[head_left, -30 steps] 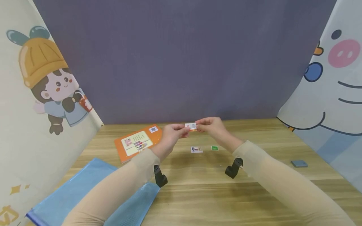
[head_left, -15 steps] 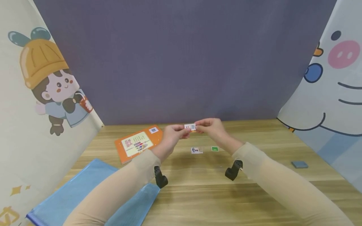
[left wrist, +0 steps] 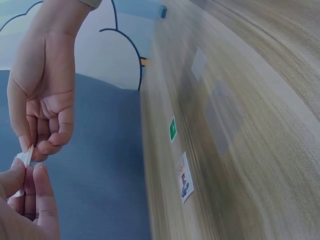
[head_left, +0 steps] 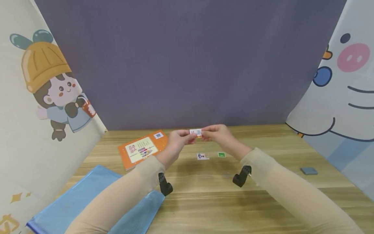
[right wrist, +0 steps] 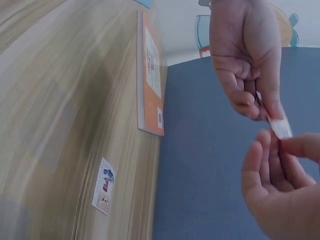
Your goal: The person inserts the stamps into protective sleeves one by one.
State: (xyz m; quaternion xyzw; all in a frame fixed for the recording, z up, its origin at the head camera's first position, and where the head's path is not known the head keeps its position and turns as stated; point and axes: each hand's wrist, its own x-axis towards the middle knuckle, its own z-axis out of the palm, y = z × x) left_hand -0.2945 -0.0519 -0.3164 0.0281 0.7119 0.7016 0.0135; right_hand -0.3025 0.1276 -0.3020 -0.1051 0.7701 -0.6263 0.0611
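Note:
A small white printed card [head_left: 195, 132] with red and blue marks and an orange lower edge is held up above the far part of the table. My left hand [head_left: 177, 143] pinches its left end between thumb and fingers. At the other end, the thumb and fingers of my right hand [head_left: 221, 137] pinch it too. Seen edge-on in the left wrist view, the card [left wrist: 22, 157] looks thin, perhaps layered. Below the hands, a stamp-like picture piece [head_left: 203, 156] lies flat on the table, with a smaller green piece [head_left: 221, 155] to its right.
An orange book [head_left: 124, 156] lies to the left, partly behind the left forearm. Nearer, a blue plastic pouch [head_left: 96, 178] spreads under that arm. A small grey-blue block [head_left: 309, 171] sits far right. A dark backdrop [head_left: 193, 65] rises behind the table [head_left: 204, 208].
Both hands keep their pinch on the white card. It has shifted very slightly left and tilted a little, with less of its orange edge showing. The things on the table stay put.

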